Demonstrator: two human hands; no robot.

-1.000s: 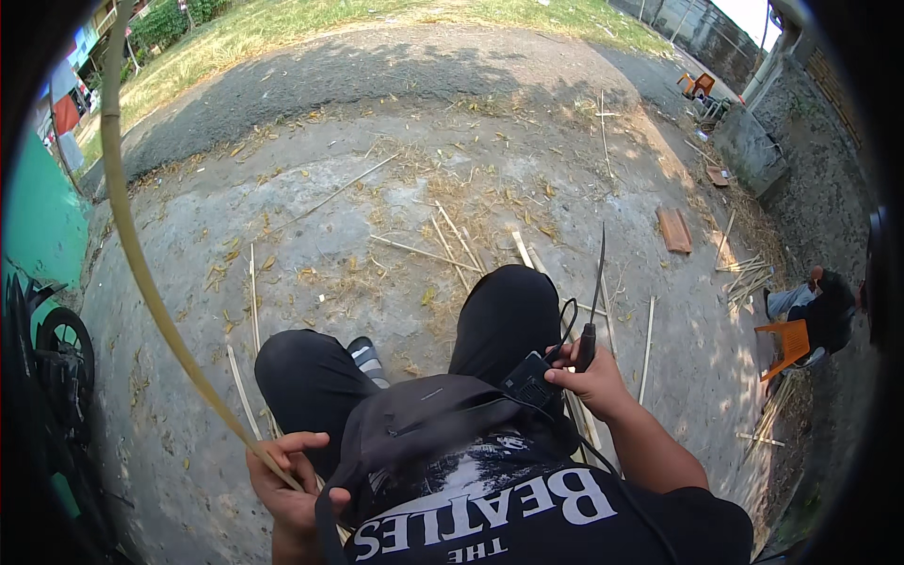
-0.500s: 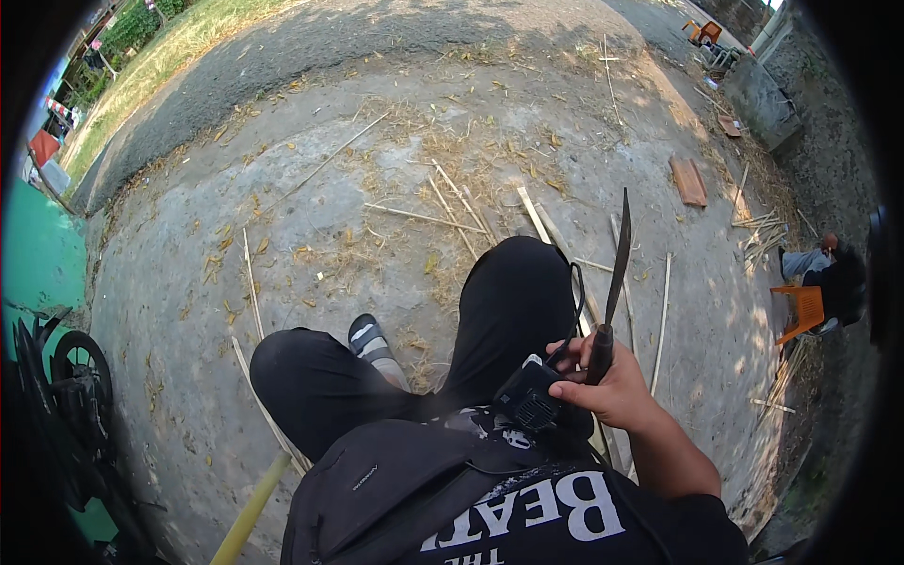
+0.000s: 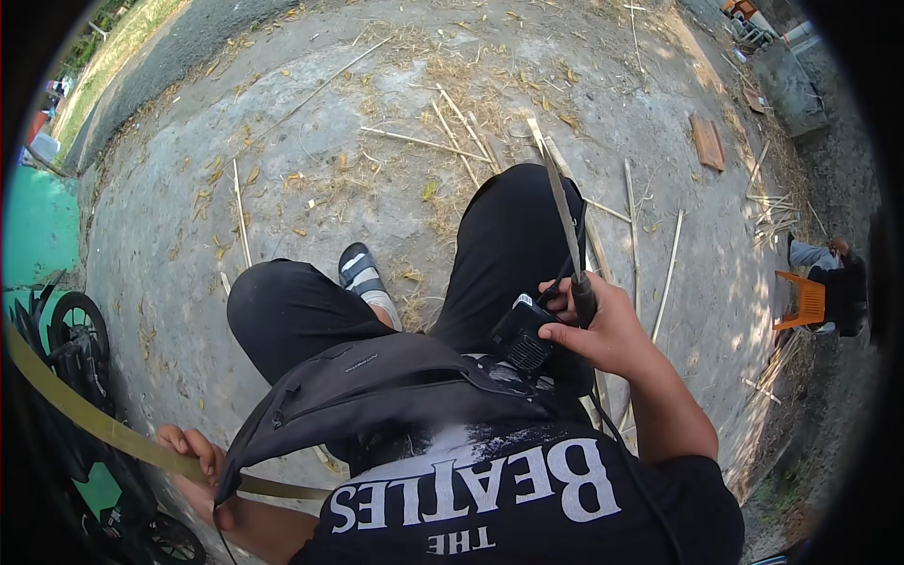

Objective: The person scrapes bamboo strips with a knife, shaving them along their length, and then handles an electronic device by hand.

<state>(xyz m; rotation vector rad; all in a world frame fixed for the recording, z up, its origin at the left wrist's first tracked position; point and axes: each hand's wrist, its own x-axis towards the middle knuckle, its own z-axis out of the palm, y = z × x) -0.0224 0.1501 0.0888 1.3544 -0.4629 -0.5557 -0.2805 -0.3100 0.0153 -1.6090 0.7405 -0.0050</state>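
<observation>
A long-bladed knife with a dark handle is gripped in my right hand, its blade pointing up and away over my right knee. Against the fingers and thumb of that hand rests a small black box-shaped device with a vented face and a cable; whether it is also held, I cannot tell. At the lower left, my left hand has its fingers curled round a long, flat yellow-green strip, apparently bamboo. This strip bends from the left edge down toward my body, where a black bag and my shirt hide its end.
Several pale bamboo strips lie on the concrete ground among dry leaves and shavings. A reddish tile-like slab lies at the right. Farther right, a person sits by an orange chair near a wall. A motorcycle stands left.
My left hand has come into view holding the yellow-green strip, which has swung up along the left. The knife has tilted leftward in my right hand. My view has shifted.
</observation>
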